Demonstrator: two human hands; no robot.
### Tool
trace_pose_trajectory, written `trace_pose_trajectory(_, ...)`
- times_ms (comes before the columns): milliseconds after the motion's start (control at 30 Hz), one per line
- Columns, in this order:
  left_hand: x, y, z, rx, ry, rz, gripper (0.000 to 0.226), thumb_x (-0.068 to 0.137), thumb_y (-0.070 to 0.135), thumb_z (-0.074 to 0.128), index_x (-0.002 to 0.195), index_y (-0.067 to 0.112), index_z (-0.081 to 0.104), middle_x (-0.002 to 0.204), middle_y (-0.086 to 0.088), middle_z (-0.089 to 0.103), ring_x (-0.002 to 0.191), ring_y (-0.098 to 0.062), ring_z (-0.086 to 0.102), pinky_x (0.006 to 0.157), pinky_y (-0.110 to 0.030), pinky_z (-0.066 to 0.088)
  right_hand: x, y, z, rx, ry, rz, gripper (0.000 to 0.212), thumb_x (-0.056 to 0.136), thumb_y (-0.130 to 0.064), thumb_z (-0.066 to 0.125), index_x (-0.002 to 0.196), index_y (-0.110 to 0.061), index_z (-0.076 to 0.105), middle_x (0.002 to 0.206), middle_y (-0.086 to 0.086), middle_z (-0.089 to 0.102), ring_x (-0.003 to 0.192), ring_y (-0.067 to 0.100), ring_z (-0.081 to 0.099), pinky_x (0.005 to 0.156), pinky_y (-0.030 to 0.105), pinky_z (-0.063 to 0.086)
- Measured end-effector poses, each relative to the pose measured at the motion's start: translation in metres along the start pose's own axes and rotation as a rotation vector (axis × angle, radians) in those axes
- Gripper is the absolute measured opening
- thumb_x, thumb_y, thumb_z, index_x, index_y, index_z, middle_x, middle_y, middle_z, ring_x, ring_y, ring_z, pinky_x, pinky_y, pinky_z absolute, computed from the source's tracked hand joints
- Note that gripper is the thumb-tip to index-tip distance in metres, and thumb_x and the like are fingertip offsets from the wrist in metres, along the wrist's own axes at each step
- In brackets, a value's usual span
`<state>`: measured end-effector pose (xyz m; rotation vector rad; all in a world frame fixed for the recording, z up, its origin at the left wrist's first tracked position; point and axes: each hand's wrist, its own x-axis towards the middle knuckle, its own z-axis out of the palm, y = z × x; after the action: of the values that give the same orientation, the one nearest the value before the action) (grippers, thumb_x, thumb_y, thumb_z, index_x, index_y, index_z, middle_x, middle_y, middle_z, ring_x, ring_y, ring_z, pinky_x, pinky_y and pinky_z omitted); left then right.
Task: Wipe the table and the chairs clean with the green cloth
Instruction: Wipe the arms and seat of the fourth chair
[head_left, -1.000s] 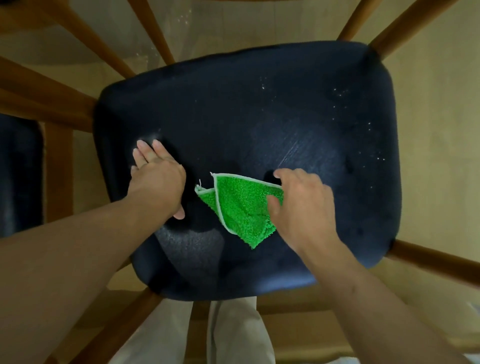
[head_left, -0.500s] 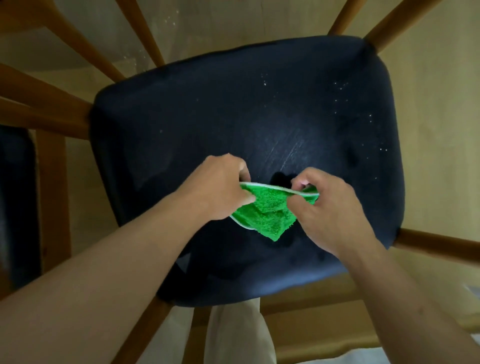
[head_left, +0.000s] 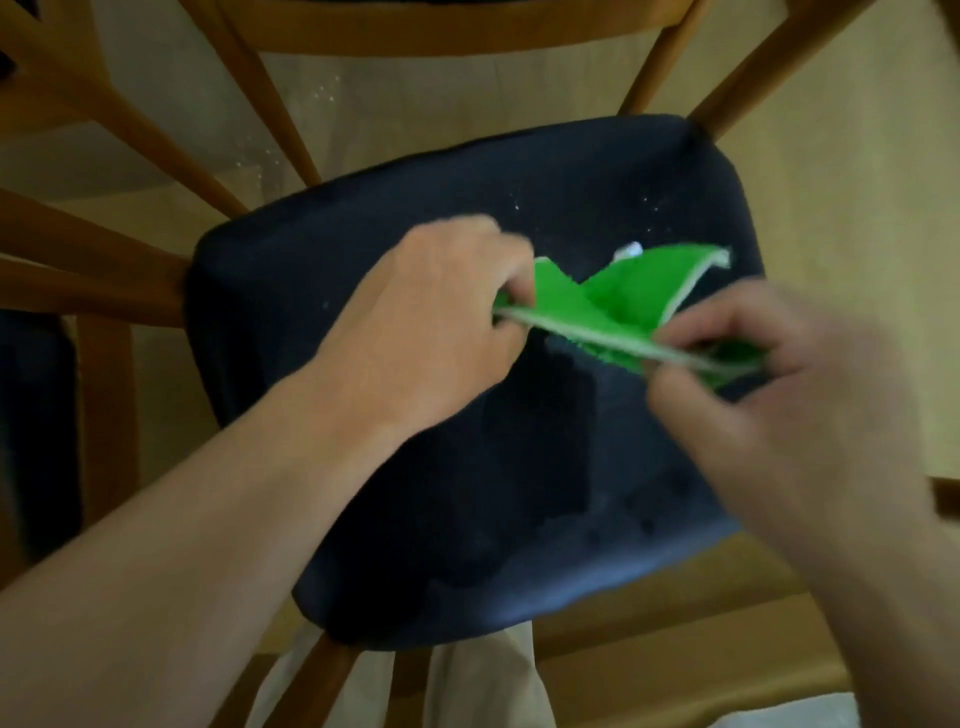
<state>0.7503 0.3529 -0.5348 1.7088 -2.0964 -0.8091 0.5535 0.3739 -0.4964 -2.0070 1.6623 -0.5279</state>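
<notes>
Both hands held the cloth (head_left: 618, 306) above the chair (head_left: 519, 467) seat — the left hand (head_left: 436, 327) pinched one end, the right hand (head_left: 769, 384) the other. White specks dotted the seat's far side — the right hand was blurred.

green cloth (head_left: 618, 306) | white-edged (blurred), stretched above dark chair seat (head_left: 415, 493)

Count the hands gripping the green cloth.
2. The left hand pinches the green cloth's left end; the right hand pinches its right end, above the dark seat.
</notes>
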Motion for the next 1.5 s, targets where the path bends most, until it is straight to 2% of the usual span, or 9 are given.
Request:
trace_pose_trajectory(200,-0.037,-0.024,0.031,0.395,-0.586,-0.192,0.015,0.083,0.015,0.055,0.095,0.022,0.062,0.1,0.001,0.059,0.091,-0.023,0.06,0.07,-0.034,0.047,-0.047,0.006,0.051,-0.251,-0.887,0.247,0.023,0.087,-0.038,0.059,0.109,-0.03,0.059,0.103,-0.007,0.061,0.094,0.021,0.059,0.08,0.034,0.05)
trace_pose_trajectory(433,-0.054,-0.032,0.042,0.451,-0.731,-0.197,0.015,0.081,0.02,0.059,0.077,0.022,0.044,0.092,0.005,0.06,0.08,-0.017,0.055,0.065,-0.03,0.035,-0.022,0.011,0.102,-0.255,-0.378,0.187,0.052,0.092,-0.035,0.058,0.138,-0.017,0.04,0.144,0.007,0.035,0.123,0.027,0.04,0.095,0.04,0.044)
trace_pose_trajectory(667,-0.046,-0.026,0.051,0.324,-0.465,-0.176,0.017,0.092,0.039,0.054,0.091,0.022,0.057,0.093,0.003,0.058,0.084,-0.016,0.054,0.067,-0.032,0.043,-0.021,0.025,0.141,-0.333,-0.301,0.039,0.058,0.098,-0.026,0.05,0.15,-0.008,0.029,0.158,0.018,0.019,0.147,0.034,0.012,0.118,0.05,0.013)
trace_pose_trajectory(767,-0.044,-0.034,0.05,0.306,-0.457,-0.299,0.014,0.092,0.035,0.052,0.095,0.022,0.055,0.097,0.002,0.056,0.087,-0.018,0.055,0.068,-0.034,0.044,-0.043,0.025,0.167,-0.333,-0.494,0.054,0.063,0.101,-0.048,0.02,0.152,-0.025,-0.011,0.158,0.005,-0.025,0.142,0.024,-0.028,0.114,0.048,-0.01)
trace_pose_trajectory(867,-0.046,-0.048,0.044,0.33,-0.337,-0.421,0.014,0.089,0.034,0.053,0.096,0.021,0.052,0.102,0.001,0.055,0.092,-0.022,0.055,0.067,-0.034,0.04,-0.053,0.036,0.178,-0.45,-0.485,0.028,0.066,0.097,-0.06,0.007,0.149,-0.03,-0.02,0.156,0.004,-0.029,0.142,0.028,-0.029,0.111,0.053,-0.016)
trace_pose_trajectory(967,-0.049,-0.07,0.033,0.408,-0.214,-0.585,0.052,0.083,0.039,0.063,0.125,0.014,0.043,0.127,-0.011,0.044,0.115,-0.03,0.045,0.083,-0.042,0.044,-0.036,0.056,0.174,-0.489,-0.431,-0.033,0.069,0.094,-0.067,0.009,0.152,-0.033,-0.011,0.16,0.001,-0.016,0.146,0.028,-0.016,0.112,0.055,-0.011)
trace_pose_trajectory(1133,-0.051,-0.113,0.033,0.418,-0.636,-1.01,0.148,0.063,0.058,0.08,0.138,-0.002,-0.033,0.153,-0.022,-0.025,0.145,-0.034,-0.009,0.116,-0.046,0.007,0.051,0.098,0.151,-0.498,-0.204,0.272,0.073,0.09,-0.07,0.007,0.152,-0.034,-0.01,0.161,0.001,-0.016,0.147,0.028,-0.012,0.114,0.057,-0.006)
trace_pose_trajectory(1333,-0.056,-0.127,0.054,0.522,-0.715,-0.969,0.156,0.056,0.059,0.083,0.115,-0.013,-0.041,0.146,-0.036,-0.027,0.143,-0.043,-0.009,0.116,-0.047,0.005,0.098,0.063,0.174,-0.428,-0.096,0.506,0.078,0.09,-0.067,0.007,0.154,-0.025,-0.009,0.161,0.011,-0.015,0.145,0.038,-0.014,0.111,0.066,-0.005)
trace_pose_trajectory(1500,-0.057,-0.127,0.055,0.461,-0.678,-0.928,0.152,0.058,0.053,0.085,0.116,-0.012,-0.04,0.147,-0.036,-0.025,0.143,-0.043,-0.008,0.116,-0.045,0.013,0.082,0.004,0.215,-0.511,-0.251,0.134,0.073,0.088,-0.07,-0.005,0.15,-0.032,-0.016,0.158,0.011,-0.022,0.142,0.043,-0.019,0.107,0.067,-0.013)
